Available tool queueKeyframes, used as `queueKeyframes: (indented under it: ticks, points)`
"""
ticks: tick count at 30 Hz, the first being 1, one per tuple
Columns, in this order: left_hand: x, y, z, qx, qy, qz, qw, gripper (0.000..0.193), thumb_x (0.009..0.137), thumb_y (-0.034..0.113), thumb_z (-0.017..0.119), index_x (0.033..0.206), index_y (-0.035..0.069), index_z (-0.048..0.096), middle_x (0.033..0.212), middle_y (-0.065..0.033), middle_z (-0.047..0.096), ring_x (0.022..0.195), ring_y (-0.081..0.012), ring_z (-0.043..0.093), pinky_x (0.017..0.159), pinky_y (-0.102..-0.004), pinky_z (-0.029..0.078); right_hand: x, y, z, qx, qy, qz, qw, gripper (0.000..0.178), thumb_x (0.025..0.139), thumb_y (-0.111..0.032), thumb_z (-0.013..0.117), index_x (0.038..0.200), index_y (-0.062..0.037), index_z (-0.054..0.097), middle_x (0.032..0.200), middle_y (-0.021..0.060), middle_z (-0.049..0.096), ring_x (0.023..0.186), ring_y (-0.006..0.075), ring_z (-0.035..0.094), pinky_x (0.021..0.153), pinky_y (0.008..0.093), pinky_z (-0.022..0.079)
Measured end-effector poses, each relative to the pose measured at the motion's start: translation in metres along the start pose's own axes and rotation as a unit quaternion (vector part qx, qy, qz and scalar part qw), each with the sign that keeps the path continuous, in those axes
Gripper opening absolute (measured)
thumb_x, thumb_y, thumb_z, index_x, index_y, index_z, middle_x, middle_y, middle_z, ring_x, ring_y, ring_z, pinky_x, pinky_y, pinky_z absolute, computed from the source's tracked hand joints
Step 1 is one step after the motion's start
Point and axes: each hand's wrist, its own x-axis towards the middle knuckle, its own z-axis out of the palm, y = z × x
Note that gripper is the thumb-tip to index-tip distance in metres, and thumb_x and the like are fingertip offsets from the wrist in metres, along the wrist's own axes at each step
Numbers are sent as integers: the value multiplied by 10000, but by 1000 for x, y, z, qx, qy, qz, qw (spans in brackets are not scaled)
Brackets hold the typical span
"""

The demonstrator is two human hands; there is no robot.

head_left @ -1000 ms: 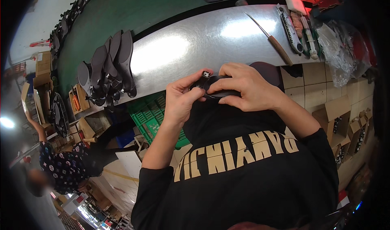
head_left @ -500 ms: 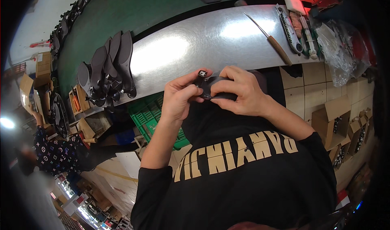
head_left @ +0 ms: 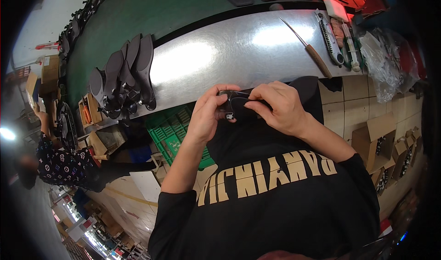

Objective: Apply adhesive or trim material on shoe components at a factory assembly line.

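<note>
A dark heeled shoe (head_left: pixel 238 105) is held up in front of my body, just off the near edge of the metal bench. My left hand (head_left: pixel 207 115) is closed around its heel end, and the small heel tip shows below the fingers. My right hand (head_left: pixel 279 107) is closed too, thumb and forefinger pinched together at the shoe's edge. The fingers and the dark colour partly hide what lies in that pinch.
The metal bench (head_left: pixel 220 53) bears a wooden-handled awl (head_left: pixel 317 60), a utility knife (head_left: pixel 328 39) and several dark shoes (head_left: pixel 131 72). A green crate (head_left: pixel 172 134) stands below. Cardboard boxes (head_left: pixel 374 143) are on the right. Another person (head_left: pixel 69 166) is at the far left.
The shoe has been turned, so its heel tip now points down toward me instead of up. My right hand has moved slightly away from the left and pinches at the shoe's edge.
</note>
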Motion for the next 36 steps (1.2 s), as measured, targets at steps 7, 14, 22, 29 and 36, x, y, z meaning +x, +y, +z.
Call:
queueKeyframes:
  ticks: [7,14,22,29,36]
  points:
    - [9,-7,10,88,4,20,996,318,909,109,391,1126,-38,572,933,-95,642,777,-132,625,584,-253,555,-2,4,-2,-23,-4,16,1000,185,780,-107,718,813,-60,542,679,80,590,611,268,597,582,356,453]
    - [-2,-12,4,158,47,88,982,163,936,133,550,1029,20,621,773,-19,616,619,-60,573,527,-212,501,4,0,14,71,-1,88,994,184,776,-80,724,883,-47,577,683,114,602,609,271,611,555,335,473]
    - [-25,4,-14,375,30,430,821,116,872,88,616,962,18,638,739,-81,617,563,-144,614,511,-257,468,20,-10,14,282,-115,239,922,57,810,-18,670,839,27,651,765,25,653,733,82,584,678,233,470]
    - [-50,100,-112,479,208,473,709,198,867,152,558,938,1,665,840,-119,650,737,-218,633,662,-320,503,65,-10,42,377,-162,291,864,51,857,-53,650,836,-7,642,770,-24,621,701,56,544,635,202,430]
    - [-40,220,-393,390,647,196,625,443,937,422,500,1081,34,659,892,-127,710,838,-182,691,759,-374,521,92,49,60,533,-84,398,742,147,912,-162,616,941,-18,608,786,69,639,637,147,588,591,260,491]
